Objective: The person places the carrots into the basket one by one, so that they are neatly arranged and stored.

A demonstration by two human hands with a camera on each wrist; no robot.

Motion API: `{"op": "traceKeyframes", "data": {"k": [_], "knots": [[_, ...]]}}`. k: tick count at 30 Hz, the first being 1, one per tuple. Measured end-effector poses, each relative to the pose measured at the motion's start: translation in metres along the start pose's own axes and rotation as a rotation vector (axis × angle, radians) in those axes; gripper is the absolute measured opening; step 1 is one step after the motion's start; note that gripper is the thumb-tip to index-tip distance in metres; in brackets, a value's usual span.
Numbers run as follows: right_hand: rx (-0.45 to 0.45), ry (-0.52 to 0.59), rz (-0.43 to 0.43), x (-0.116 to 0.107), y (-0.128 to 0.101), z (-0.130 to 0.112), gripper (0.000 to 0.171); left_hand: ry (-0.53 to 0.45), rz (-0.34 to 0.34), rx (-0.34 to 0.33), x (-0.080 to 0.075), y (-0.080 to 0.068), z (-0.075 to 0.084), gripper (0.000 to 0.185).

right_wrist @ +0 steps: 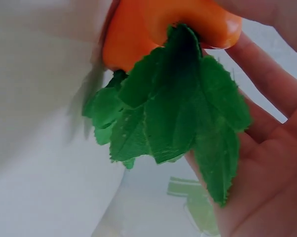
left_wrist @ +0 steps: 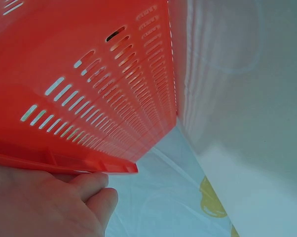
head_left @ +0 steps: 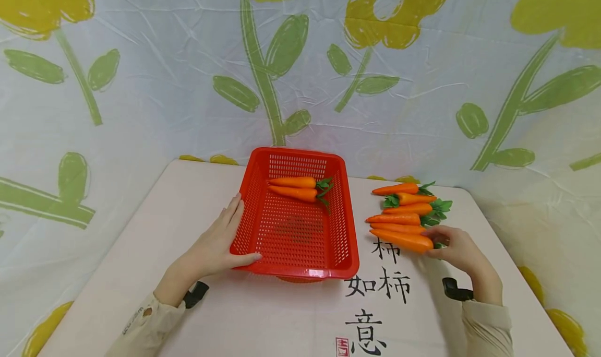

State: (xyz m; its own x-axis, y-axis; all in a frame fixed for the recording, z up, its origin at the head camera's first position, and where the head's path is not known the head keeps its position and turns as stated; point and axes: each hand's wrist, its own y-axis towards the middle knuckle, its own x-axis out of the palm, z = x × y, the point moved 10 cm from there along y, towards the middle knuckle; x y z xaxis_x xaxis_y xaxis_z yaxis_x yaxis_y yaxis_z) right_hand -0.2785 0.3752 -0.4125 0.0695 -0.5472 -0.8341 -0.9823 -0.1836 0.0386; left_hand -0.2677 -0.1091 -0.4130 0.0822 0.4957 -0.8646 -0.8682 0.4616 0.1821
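On the pale surface (head_left: 291, 315) sits a red basket (head_left: 300, 265) with two carrots (head_left: 293, 187) already lying at its far end. To the right of the basket is a small pile of carrots (head_left: 404, 211). The nearest carrot (head_left: 400, 240) of that pile is the one the right hand (head_left: 457, 248) holds, with its fingers curled around the thick end where the green leaves (right_wrist: 178, 113) are.

What could go wrong? The hand holds the carrot only at one end, so the long pointed end could tip down and slip out. It also touches the next carrot in the pile, so lifting it could roll the others toward the edge of the surface. If the carrot bumps the basket rim, it could fall outside.

The left hand (head_left: 213, 247) lies flat against the left side of the basket, fingers straight and pointing away from the person, thumb along the near corner. It holds nothing; it just rests on the basket wall. The right hand is low on the surface, wrist bent a little, palm turned toward the carrot. Both sleeves are beige.
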Motion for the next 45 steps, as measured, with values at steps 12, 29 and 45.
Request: {"op": "traceKeyframes", "data": {"k": [12, 29, 45], "knots": [[-0.085, 0.004, 0.107, -0.02, -0.002, -0.021, 0.037, -0.001, -0.014, -0.003, 0.002, 0.002, 0.0, 0.127], [-0.156, 0.036, 0.161, -0.045, 0.013, -0.054, 0.036, 0.005, -0.021, -0.015, 0.003, 0.002, -0.002, 0.127], [-0.146, -0.017, 0.135, -0.054, 0.041, -0.104, 0.036, 0.007, -0.028, -0.034, 0.002, 0.0, -0.004, 0.128]]}}
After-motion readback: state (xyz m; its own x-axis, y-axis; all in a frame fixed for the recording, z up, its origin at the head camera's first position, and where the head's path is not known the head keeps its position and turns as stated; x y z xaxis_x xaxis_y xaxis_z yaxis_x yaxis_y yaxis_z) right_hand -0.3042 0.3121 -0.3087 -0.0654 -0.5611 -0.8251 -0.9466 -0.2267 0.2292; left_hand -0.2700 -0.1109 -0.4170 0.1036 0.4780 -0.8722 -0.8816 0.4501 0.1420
